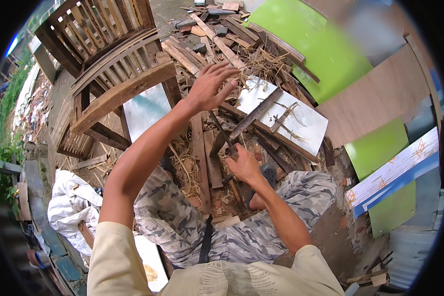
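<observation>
The left hand (pixel 208 85) is raised and spread wide, fingers fanned apart and nothing grasped; it is seen hovering over the heap of scrap wood (pixel 217 39), with dry straw (pixel 261 61) just beyond the fingertips; whether the fingertips are touching the straw cannot be told. The right hand (pixel 242 165) is clenched, wrapped tight around the lower end of a dark wooden slat (pixel 246 121); the slat is held tilted, running up and to the right from the fist toward a white panel (pixel 301 123), across which its far end is laid.

One slat is gripped; two hands are shown, one released and one closed. A long narrow plank (pixel 200 158) is seen lying on the ground just left of the right fist, near it but apart. The gripped slat is placed between the two hands, its upper part lying below and to the right of the open left hand, well clear of the palm.

One slatted wooden chair frame (pixel 103 49) is stood at upper left, beside a pale metal sheet (pixel 145 108). Green boards (pixel 320 54) are counted as two patches on the right, with a brown plywood sheet (pixel 375 98) between them. A white sack (pixel 71 204) is crumpled at lower left. Camouflage trousers (pixel 182 217) are seen below the hands.
</observation>
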A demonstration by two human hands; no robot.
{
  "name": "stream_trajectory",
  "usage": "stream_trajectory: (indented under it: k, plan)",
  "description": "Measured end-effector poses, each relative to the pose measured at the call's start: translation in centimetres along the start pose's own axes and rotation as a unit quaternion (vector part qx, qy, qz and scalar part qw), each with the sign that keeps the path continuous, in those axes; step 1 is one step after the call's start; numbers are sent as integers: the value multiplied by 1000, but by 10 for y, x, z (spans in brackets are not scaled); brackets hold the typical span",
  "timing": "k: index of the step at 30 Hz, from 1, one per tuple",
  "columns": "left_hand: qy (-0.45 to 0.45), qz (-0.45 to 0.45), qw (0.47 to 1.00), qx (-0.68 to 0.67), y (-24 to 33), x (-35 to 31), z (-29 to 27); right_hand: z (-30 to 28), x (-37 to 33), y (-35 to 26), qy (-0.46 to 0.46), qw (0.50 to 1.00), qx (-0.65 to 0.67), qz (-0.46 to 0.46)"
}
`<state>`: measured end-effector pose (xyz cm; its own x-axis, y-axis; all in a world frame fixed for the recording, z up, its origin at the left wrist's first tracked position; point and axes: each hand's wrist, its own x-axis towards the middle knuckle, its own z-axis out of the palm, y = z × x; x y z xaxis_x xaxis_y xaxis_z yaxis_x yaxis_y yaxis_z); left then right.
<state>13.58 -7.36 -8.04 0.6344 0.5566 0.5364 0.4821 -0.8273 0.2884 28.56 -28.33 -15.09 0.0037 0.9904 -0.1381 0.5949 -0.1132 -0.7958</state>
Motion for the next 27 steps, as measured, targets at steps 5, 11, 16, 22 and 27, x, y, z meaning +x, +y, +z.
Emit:
stream_trajectory:
  k: [5,11,16,22,27]
  plan:
    - [82,102,989,71,36,37,-50,3,-10,6,-2,1000,8,9]
    - [-114,17,985,127,-20,-58,38,-8,-6,-3,-74,997,-6,1]
    - [-136,24,990,-14,-7,-56,23,-1,-6,20,-59,998,-18,-2]
    - [-282,192,940,7,-16,-78,-7,2,2,31,-68,997,-41,0]
    - [-297,197,934,33,-26,-97,-6,-2,8,36,-64,988,-128,-62]
